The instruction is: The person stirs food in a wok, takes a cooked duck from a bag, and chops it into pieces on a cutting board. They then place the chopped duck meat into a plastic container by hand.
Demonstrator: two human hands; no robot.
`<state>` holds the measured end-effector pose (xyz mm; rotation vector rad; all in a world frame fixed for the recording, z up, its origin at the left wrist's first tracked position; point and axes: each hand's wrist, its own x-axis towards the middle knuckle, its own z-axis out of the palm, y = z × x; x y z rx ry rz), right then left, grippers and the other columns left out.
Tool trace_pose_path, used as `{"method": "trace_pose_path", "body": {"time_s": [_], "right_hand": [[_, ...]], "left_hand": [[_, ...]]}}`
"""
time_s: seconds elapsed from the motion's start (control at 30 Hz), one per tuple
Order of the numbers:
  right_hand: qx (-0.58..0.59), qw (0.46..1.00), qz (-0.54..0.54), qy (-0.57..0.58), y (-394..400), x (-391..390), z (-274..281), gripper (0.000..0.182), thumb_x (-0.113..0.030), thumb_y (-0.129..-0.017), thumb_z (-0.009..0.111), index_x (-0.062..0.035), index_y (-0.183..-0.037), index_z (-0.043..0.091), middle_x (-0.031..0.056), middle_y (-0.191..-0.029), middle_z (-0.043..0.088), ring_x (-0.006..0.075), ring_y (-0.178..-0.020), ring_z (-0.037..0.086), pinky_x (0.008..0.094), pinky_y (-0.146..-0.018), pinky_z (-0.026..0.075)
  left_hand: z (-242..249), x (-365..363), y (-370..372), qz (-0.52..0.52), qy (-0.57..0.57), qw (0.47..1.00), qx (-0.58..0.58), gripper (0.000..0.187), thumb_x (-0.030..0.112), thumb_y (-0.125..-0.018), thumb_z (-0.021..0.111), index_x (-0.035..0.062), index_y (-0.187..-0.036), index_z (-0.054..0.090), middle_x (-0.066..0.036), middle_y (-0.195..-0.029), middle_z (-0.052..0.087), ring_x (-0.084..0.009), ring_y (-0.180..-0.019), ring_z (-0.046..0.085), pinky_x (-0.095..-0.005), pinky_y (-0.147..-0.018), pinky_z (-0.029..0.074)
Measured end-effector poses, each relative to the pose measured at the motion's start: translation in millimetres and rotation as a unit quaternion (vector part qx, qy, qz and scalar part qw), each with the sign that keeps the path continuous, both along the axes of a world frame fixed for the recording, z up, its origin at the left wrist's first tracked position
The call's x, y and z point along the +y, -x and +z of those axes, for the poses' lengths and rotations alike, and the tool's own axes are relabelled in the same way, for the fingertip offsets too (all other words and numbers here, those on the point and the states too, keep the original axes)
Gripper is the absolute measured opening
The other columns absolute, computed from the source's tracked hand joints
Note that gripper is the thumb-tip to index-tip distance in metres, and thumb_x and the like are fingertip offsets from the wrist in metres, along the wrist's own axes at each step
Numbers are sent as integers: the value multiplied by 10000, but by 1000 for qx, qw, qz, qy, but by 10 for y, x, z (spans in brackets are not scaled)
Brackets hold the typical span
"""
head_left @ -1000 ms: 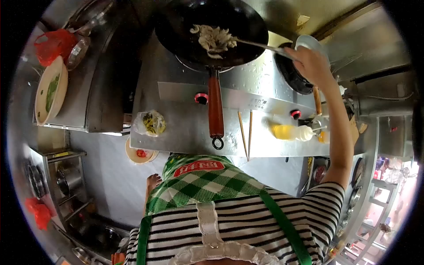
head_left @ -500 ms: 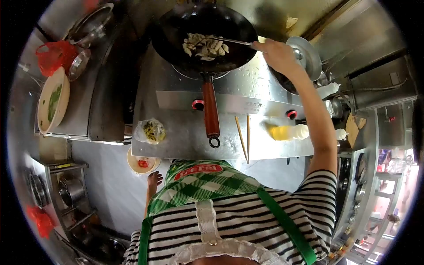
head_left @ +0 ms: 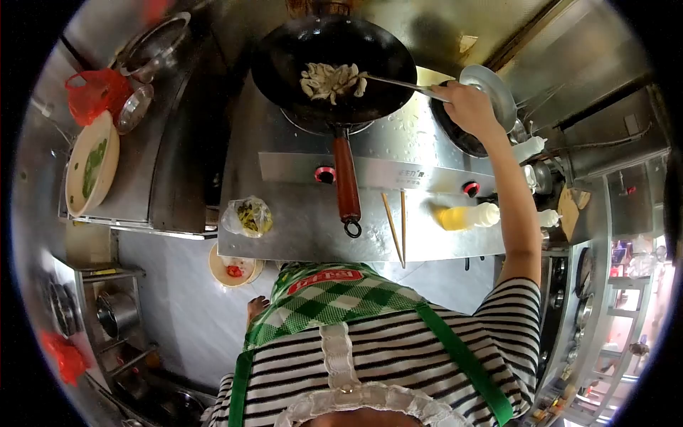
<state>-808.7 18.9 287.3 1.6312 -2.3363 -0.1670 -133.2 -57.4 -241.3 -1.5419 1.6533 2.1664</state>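
Note:
My right hand [head_left: 466, 107] is closed round the handle of a metal spatula [head_left: 405, 85], which slants left into a dark wok [head_left: 284, 92]. The spatula's end touches pale sliced food [head_left: 332, 82] in the middle of the wok. The wok sits over a burner, its brown wooden handle [head_left: 346, 178] pointing toward me with nothing on it. Low at my left side, beside the green checked apron [head_left: 341, 299], my left hand [head_left: 257, 307] is small and partly hidden; its fingers are hard to make out. A bin-like bowl [head_left: 245, 280] with something red inside is near it.
On the steel counter [head_left: 299, 242] lie a clear bag of greenish food [head_left: 249, 216], two chopsticks [head_left: 393, 228] and a yellow oil bottle [head_left: 468, 216]. A beige bowl [head_left: 107, 167] and red bag [head_left: 96, 96] are at left. A metal lid [head_left: 491, 89] is at right.
My right hand and the spatula have moved right and slightly down, and the food is gathered closer together. My left hand has shifted down, its fingers less visible.

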Motion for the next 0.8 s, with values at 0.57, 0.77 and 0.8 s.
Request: {"method": "trace_pose_path", "body": {"time_s": [0.57,0.77,0.8], "right_hand": [[-14,1000,6,6,9,-253,-180,402,-93,-835,488,-216,-1205,585,113,-943,597,286,-805,627,424,-677,509],[-13,999,-44,-18,-98,-84,-131,411,-83,-802,531,-203,-1192,579,103,-941,586,307,-851,611,419,-689,502],[-15,999,-35,-12,-95,-64,-148,414,-85,-800,534,-202,-1194,575,103,-947,585,305,-851,612,418,-686,503]], "left_hand": [[-59,-134,-55,280,-194,940,20,395,260,-887,520,-44,-1139,531,-190,-947,630,-317,-740,632,-417,-656,524],[-89,-11,-102,153,-146,976,45,349,247,-897,505,-54,-1064,559,-201,-935,633,-325,-780,629,-408,-648,514],[-80,3,-117,35,-31,999,-7,347,246,-897,504,-54,-1062,561,-201,-934,634,-325,-784,628,-407,-648,514]]}}
